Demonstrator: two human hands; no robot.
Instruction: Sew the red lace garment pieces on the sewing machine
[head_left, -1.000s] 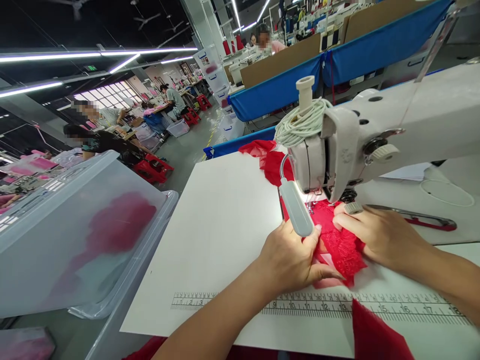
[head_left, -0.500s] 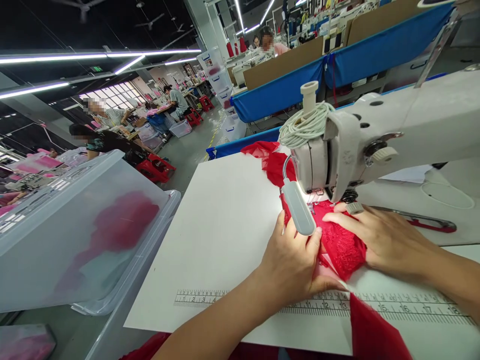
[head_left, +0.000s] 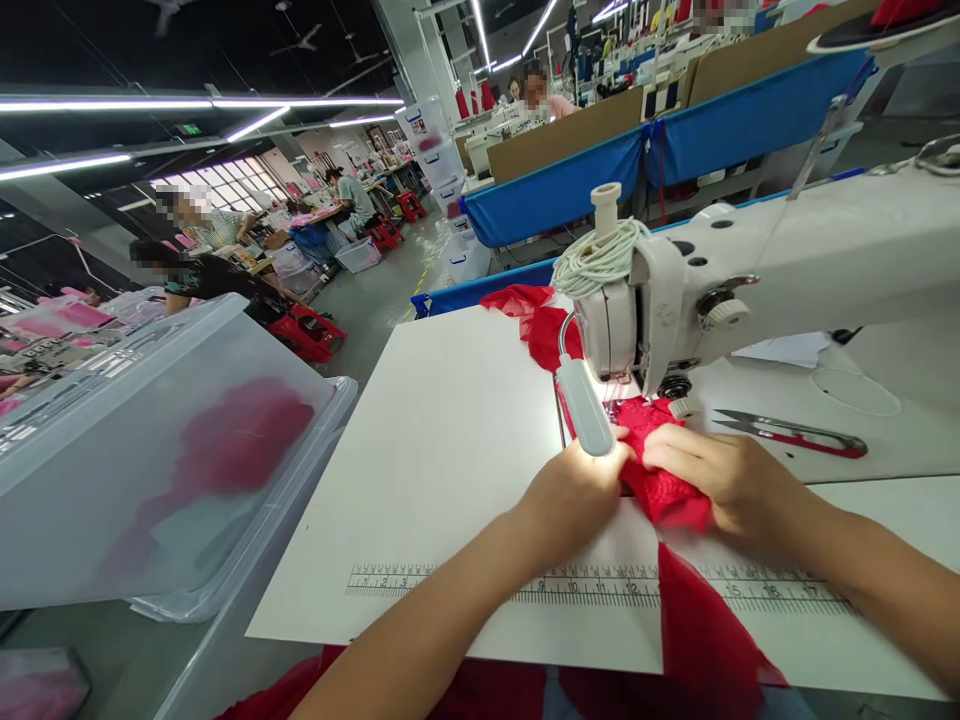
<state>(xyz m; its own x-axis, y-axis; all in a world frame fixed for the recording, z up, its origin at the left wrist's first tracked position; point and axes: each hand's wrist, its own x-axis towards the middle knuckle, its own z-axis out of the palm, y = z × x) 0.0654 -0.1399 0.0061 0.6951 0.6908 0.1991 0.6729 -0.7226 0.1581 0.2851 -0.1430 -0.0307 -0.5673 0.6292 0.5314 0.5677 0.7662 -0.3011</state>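
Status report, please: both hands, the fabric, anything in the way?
Left hand and right hand both pinch red lace fabric below white sewing machine head. Grey lamp just above left hand.

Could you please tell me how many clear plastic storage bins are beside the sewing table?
2: one tilted bin holding red fabric at left, and another bin under it by the table edge. More stand far off.

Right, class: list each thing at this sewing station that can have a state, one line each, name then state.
Red lace fabric: bunched under both hands, by the needle.
Left hand: pressing on the fabric.
Right hand: pressing on the fabric.
Machine lamp: lit.
Scissors: closed, lying flat.
Plastic bin: tilted, red cloth inside.
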